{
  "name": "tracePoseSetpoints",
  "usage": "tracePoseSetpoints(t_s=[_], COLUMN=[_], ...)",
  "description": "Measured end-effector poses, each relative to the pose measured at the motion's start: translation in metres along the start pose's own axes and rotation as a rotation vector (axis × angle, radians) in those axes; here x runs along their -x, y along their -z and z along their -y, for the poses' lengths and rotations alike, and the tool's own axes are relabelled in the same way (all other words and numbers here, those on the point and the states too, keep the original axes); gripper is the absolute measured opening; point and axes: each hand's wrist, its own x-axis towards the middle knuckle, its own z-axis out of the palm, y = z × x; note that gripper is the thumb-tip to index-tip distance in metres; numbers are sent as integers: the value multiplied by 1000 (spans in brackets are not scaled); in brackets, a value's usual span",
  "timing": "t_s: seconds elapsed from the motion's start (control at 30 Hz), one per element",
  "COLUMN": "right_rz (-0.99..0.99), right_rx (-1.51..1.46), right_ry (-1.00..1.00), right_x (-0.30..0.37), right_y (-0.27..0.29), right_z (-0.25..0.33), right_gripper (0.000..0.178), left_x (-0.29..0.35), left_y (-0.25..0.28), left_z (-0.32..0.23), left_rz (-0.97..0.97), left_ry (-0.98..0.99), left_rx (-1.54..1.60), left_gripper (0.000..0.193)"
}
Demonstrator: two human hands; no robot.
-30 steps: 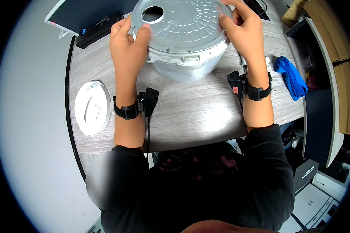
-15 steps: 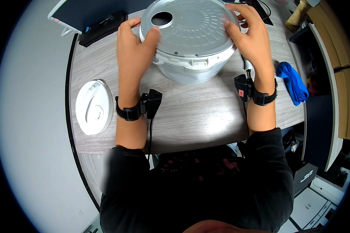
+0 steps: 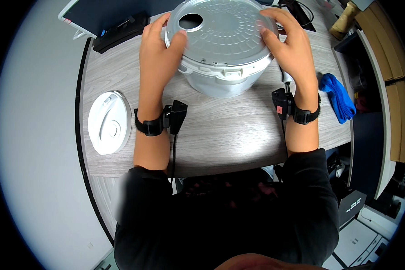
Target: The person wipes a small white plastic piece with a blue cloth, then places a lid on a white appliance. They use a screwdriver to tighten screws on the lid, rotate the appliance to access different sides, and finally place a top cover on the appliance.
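Both hands, left hand (image 3: 159,54) and right hand (image 3: 289,47), grip the round metal lid (image 3: 220,33) by its opposite edges atop the white cooker pot (image 3: 222,74). Uneven pressing could tilt the lid and jam it against the pot's rim.

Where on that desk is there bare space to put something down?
Bare wood lies between the white round lid and the left hand, and in front of the cooker pot between the wrists. Crowded: the far edge, with a black device, and by the blue cloth.
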Motion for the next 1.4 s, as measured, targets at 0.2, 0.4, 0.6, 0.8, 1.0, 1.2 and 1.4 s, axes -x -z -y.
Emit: tracePoseSetpoints(t_s=[0.2, 0.4, 0.6, 0.8, 1.0, 1.2, 1.4], right_rz=[8, -9, -25, -28, -45, -49, 103], right_rx=[-87, -147, -149, -155, -181, -236, -334], right_ry=[-79, -206, -148, -95, -90, -95, -214], right_x=[-3, -3, -2, -3, -4, -2, -5], right_y=[-4, -4, -4, -6, -5, -4, 27], right_z=[-15, -14, -14, -15, -17, -21, -19], right_gripper=[36, 42, 42, 35, 27, 29, 52], left_x=[2, 8, 7, 5, 7, 3, -2], left_y=[1, 1, 2, 1, -2, -5, -3], left_z=[-10, -24, -24, -15, -7, -6, 2], left_rz=[18, 120, 121, 151, 121, 155, 87], left_ry=[-154, -46, -104, -107, -77, -34, -192], left_rx=[-110, -52, -85, 64, 100, 233, 111], left_gripper=[56, 54, 48, 53, 54, 55, 63])
